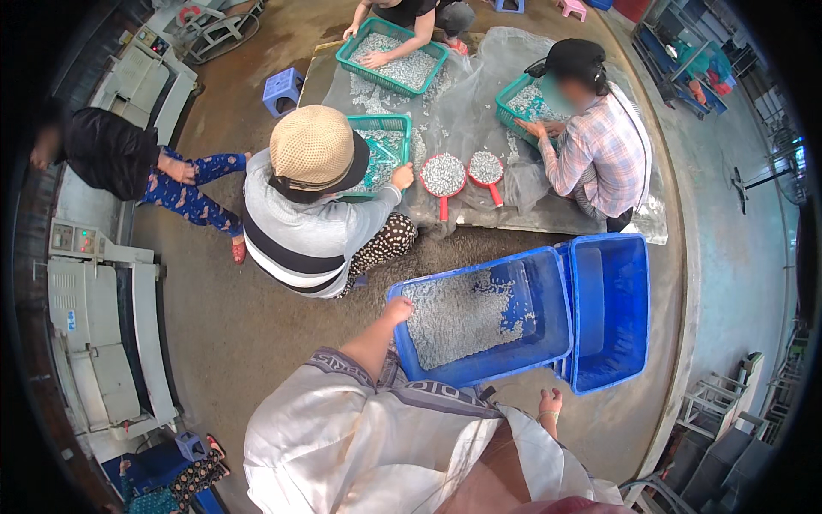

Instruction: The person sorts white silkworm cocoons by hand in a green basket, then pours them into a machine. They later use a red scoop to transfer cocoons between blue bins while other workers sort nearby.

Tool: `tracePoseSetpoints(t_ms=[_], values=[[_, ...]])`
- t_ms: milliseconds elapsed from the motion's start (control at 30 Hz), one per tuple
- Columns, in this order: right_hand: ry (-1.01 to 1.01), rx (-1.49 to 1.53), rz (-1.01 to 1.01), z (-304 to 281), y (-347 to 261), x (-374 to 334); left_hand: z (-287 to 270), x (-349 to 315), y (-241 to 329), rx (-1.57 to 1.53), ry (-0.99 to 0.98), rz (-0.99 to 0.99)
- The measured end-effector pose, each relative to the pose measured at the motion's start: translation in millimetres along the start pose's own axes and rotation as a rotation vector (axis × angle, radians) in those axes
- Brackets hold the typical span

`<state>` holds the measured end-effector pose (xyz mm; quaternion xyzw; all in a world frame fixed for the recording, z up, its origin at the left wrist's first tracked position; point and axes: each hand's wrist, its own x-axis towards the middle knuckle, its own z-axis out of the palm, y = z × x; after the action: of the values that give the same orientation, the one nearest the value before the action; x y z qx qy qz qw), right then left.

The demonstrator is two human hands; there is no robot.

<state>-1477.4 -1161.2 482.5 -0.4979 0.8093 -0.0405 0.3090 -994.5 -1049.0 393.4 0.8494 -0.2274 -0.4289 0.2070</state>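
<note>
My left hand point(398, 309) is closed on the left rim of a large blue plastic bin point(548, 300). Small pale grey pieces point(454, 317), too small to name, cover much of its floor, mostly toward the left side. Below the bin's lower right corner hangs my right hand point(550, 401), fingers apart and holding nothing, with a band at the wrist. Right of this bin stands a second blue bin point(610, 308) with nothing visible inside, its rim against the first.
Ahead, three people work at green baskets point(383, 120) of the same pieces on a grey sheet point(479, 81). Two red scoops point(443, 177) point(486, 169), both filled, lie there. A blue stool point(282, 91) and pale machines point(98, 334) stand left; another person point(111, 154) is there.
</note>
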Motion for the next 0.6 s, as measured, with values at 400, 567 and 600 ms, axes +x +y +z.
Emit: tracePoseSetpoints(t_ms=[400,567,600], values=[[0.017,0.126,0.168,-37,31,-4,6,-9,-4,0.023,-0.048,0.071],[-0.058,0.207,0.068,-36,7,-14,8,-16,-34,0.001,-0.065,0.063],[-0.061,0.205,0.048,-31,10,-8,10,-15,-44,-0.017,-0.064,0.053]])
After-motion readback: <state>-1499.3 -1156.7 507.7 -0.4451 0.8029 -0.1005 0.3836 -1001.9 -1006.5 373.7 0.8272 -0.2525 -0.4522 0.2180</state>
